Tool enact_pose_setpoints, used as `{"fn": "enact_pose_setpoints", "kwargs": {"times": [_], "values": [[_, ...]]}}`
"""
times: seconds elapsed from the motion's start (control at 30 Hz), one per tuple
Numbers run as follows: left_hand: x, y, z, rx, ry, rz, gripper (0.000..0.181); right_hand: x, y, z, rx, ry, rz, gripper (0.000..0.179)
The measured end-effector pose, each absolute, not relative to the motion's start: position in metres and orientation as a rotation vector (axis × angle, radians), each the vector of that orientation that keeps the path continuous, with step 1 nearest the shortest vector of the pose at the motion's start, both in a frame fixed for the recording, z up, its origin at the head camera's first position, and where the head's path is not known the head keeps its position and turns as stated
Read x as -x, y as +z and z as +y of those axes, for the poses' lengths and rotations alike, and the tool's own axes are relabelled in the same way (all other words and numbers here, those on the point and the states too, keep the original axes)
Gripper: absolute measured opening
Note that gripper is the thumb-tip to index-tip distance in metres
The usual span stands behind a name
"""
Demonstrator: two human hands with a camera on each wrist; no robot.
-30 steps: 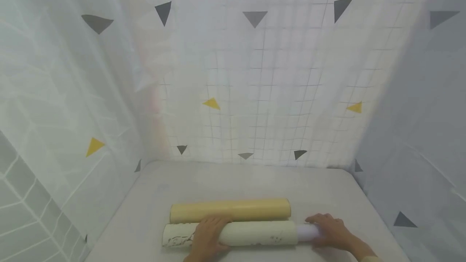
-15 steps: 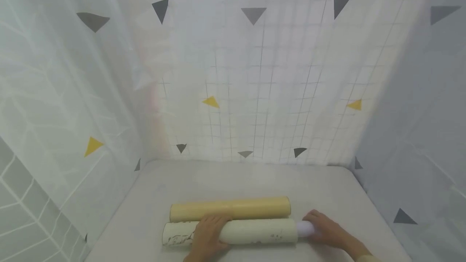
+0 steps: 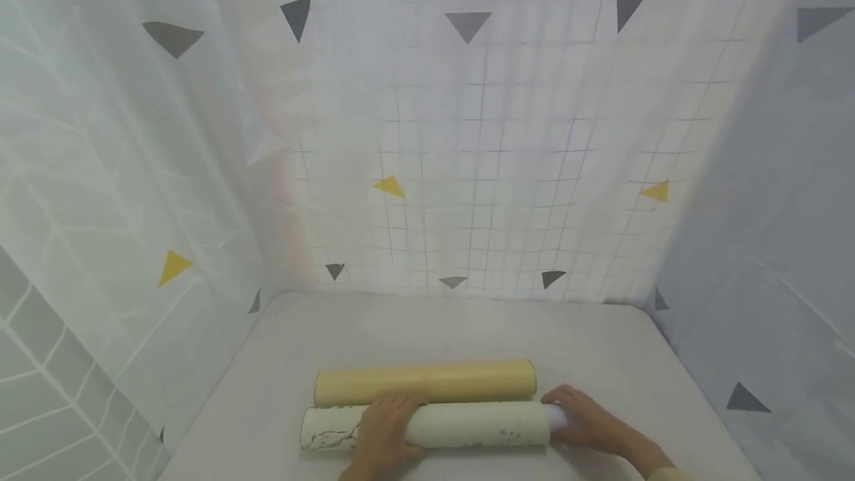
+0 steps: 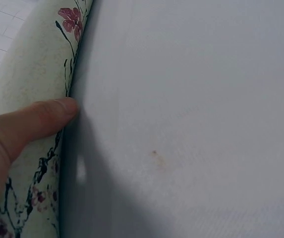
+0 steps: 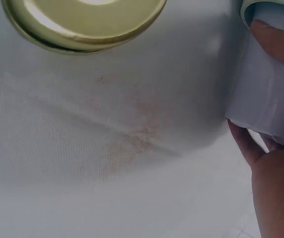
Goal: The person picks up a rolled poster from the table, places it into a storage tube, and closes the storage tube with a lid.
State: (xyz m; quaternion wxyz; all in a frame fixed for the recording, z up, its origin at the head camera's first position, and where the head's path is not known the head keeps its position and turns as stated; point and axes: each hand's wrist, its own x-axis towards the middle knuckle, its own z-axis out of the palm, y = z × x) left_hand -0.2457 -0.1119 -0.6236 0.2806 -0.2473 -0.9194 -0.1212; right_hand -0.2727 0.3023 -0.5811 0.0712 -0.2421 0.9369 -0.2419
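A pale green tube (image 3: pixel 477 425) printed with dark branches and pink flowers lies crosswise near the front of the white surface. My left hand (image 3: pixel 390 429) grips it left of its middle, and in the left wrist view the thumb (image 4: pixel 37 120) lies along its near side. Out of the tube's open right end sticks a white roll (image 5: pixel 268 84) that looks like rolled paper. My right hand (image 3: pixel 591 421) holds this roll by its outer end, thumb on one side and fingers on the other, with the thumb tip close to the tube's rim.
Just behind the green tube, nearly parallel, lies a yellow tube (image 3: pixel 427 383); its gold metal end (image 5: pixel 92 22) shows in the right wrist view. Pale sheeting (image 3: pixel 467 117) with grey and yellow triangles stands behind and at the sides of the white surface (image 3: pixel 427 332).
My right hand has moved left with the white roll, and less of the roll sticks out of the green tube. The left hand keeps its grip in the same place.
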Motion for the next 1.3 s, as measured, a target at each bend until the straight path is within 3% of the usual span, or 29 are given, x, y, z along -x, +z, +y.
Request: {"fn": "enact_pose_setpoints", "kwargs": {"times": [0.3, 0.67, 1.3], "values": [[0.247, -0.622, -0.112, 0.666, -0.332, -2.513, 0.081, 0.270, -0.577, 0.301, 0.704, -0.948, 2.660, 0.053], [0.249, -0.625, -0.111, 0.682, -0.363, -2.483, 0.081, 0.267, -0.582, 0.320, 0.601, -0.930, 2.639, 0.071], [0.248, -0.624, -0.112, 0.632, -0.375, -2.490, 0.081, 0.274, -0.577, 0.312, 0.661, -1.096, 2.467, 0.042]]}}
